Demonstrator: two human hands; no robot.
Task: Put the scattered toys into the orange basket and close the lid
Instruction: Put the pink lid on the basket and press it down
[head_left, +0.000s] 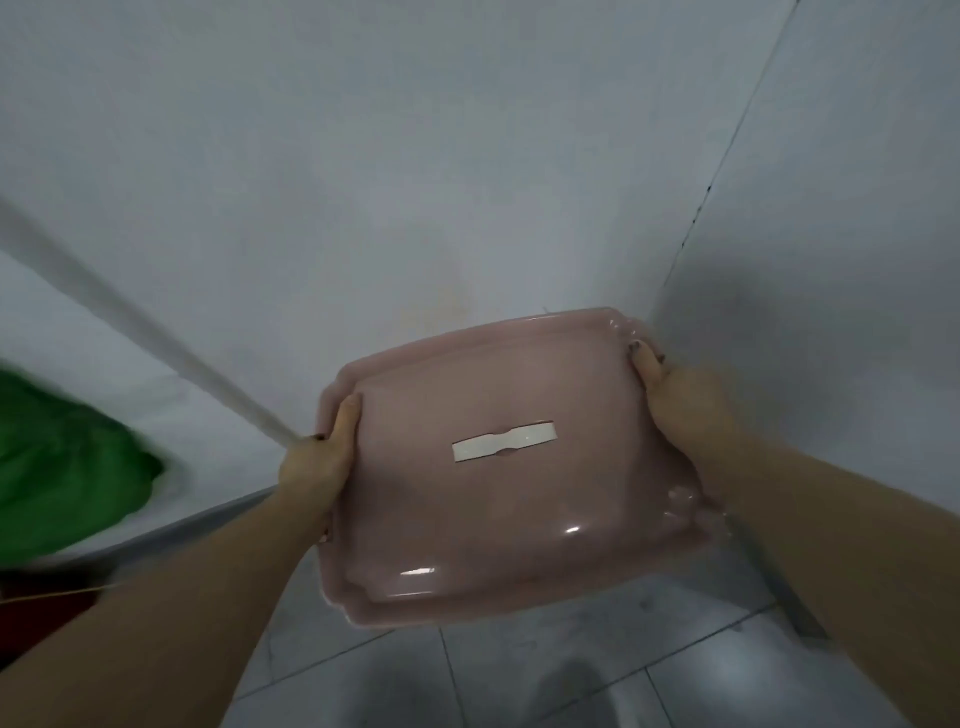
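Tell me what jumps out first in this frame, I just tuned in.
The pink lid fills the centre, held up in front of the white wall, with a pale slot-shaped handle in its middle. The left hand grips its left edge and the right hand its upper right corner. A blurred green shape sits at far left.

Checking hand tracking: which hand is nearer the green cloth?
Left. The left hand grips the lid's left edge, on the side where the green cloth lies. The right hand grips the lid's far right corner, across the lid from the cloth.
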